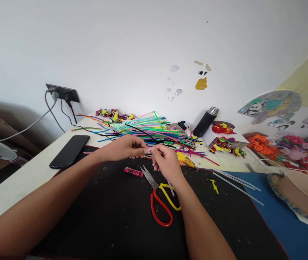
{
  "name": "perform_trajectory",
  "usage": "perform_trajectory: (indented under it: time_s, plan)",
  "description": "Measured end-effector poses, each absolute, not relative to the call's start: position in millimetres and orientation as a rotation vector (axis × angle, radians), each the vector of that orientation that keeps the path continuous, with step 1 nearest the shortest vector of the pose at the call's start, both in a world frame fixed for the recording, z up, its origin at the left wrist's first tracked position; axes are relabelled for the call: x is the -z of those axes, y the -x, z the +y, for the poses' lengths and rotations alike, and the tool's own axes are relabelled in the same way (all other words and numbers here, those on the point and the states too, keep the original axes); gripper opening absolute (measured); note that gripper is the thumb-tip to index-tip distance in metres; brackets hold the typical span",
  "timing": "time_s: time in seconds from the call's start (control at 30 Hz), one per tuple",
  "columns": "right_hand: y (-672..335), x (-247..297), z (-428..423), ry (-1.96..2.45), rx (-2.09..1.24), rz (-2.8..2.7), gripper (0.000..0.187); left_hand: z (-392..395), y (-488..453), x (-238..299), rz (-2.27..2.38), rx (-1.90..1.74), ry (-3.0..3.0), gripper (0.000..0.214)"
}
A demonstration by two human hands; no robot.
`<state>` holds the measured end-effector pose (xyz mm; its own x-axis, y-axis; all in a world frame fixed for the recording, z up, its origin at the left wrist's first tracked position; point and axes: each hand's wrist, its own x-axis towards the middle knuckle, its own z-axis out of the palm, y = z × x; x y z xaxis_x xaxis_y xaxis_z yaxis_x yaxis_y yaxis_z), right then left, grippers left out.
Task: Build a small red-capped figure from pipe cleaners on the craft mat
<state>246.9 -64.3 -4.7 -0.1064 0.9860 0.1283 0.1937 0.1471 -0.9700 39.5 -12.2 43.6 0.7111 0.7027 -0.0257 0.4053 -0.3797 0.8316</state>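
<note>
Pinkish piece [149,149] pinched by both my left hand [125,148] and right hand [167,163], fingertips closed tight, near scissors [155,186].

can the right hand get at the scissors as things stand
Probably yes: the scissors lie on the black mat right beside the right hand, nothing on them, though it is pinching a thin pale strip with the left hand.

Matt black mat [116,224], glossy phone [69,151], bare-metal scissors [158,196] blades with smooth plastic-coated handles, shiny plastic straws [148,130].
</note>
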Motion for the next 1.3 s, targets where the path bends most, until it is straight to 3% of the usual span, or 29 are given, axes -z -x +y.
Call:
perform_trajectory:
  time_s: [0.53, 0.87, 1.3]
  plan:
    - [-245, 4, -66, 1.317, -0.801, -1.695, 0.029, -16, -54, -27, 0.91, -0.634, -1.98, 0.02]
    - [-239, 5, -67, 1.224, -1.012, -1.57, 0.031, -17, -61, -22, 0.887, -0.832, -1.793, 0.023]
    - [-238, 2, -68, 1.161, -1.159, -1.442, 0.03, -13, -52, -30, 0.858, -0.802, -1.828, 0.026]
